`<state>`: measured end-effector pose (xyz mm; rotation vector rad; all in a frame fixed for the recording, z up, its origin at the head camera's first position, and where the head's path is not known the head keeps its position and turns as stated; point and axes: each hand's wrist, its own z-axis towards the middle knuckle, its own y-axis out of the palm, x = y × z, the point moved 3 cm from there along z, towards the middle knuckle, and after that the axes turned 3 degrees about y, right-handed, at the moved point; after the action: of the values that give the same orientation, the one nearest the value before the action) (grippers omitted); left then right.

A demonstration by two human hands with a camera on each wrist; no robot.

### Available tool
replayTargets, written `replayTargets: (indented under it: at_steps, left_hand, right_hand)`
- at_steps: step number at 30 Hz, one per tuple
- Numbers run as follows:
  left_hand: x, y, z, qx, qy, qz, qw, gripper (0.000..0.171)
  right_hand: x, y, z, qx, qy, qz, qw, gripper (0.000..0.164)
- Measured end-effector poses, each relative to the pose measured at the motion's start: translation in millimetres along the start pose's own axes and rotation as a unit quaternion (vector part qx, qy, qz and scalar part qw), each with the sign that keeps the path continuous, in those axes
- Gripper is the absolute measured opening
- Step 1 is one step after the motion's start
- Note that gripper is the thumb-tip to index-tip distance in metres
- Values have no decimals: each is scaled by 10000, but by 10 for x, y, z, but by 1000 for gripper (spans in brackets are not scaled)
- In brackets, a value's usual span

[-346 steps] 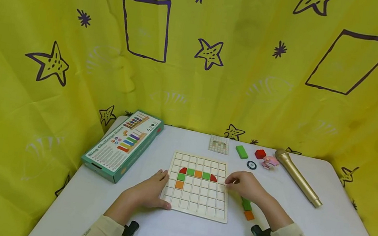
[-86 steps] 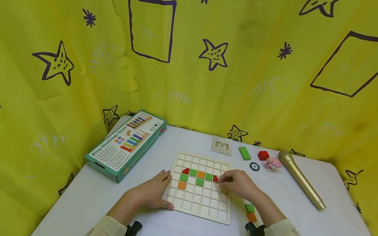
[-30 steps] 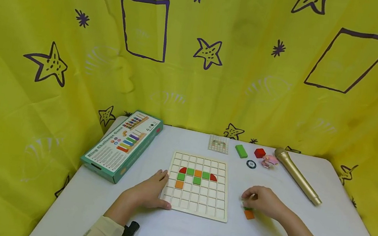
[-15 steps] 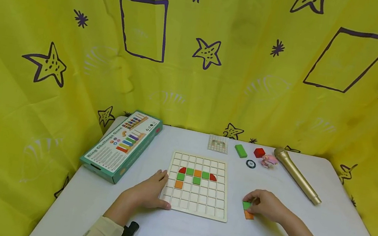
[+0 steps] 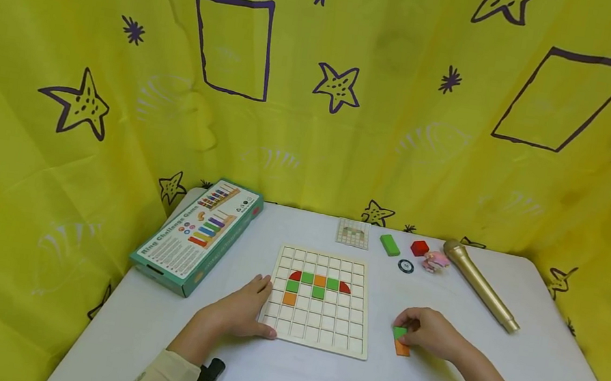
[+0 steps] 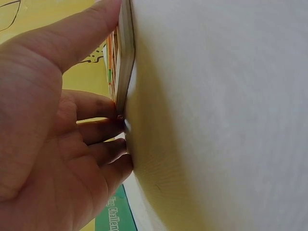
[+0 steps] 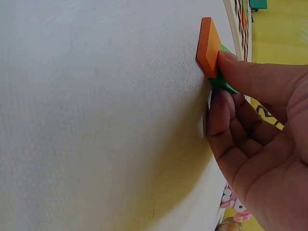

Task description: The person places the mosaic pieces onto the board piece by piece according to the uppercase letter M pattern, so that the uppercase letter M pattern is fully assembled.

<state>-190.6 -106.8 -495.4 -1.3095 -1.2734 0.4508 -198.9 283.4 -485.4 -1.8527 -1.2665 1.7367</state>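
My left hand (image 5: pixel 240 311) rests at the near left corner of a pale wooden grid board (image 5: pixel 319 335), its thumb on the near edge and fingertips at the left side. Set in the grid are red quarter-round tiles and several green and orange square tiles. Right of the board, my right hand (image 5: pixel 431 331) pinches a green square tile (image 5: pixel 399 331) between thumb and finger. Against it on the table lies an orange square tile (image 5: pixel 402 349). The right wrist view shows the thumb on the green tile (image 7: pixel 225 84), close by the orange tile (image 7: pixel 208 47).
A green game box (image 5: pixel 198 234) lies left of the board. Beyond it are a small pattern card (image 5: pixel 354 233), a green block (image 5: pixel 389 245), a red block (image 5: pixel 419 248), a round token (image 5: pixel 406 267), a pink figure (image 5: pixel 436 261) and a gold microphone (image 5: pixel 481 286).
Since the oldest frame, a green tile has appeared under the orange one in the row. My right hand has moved from the board to the loose tiles; my left hand stays put.
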Motion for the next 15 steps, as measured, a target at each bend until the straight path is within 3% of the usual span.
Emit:
replayTargets:
  at_steps: [15]
  left_hand:
    - [9,-3,-2,-10,-21,-54,10000,111]
  right_hand:
    - [22,-46,21,-258,-54,309,9992,11]
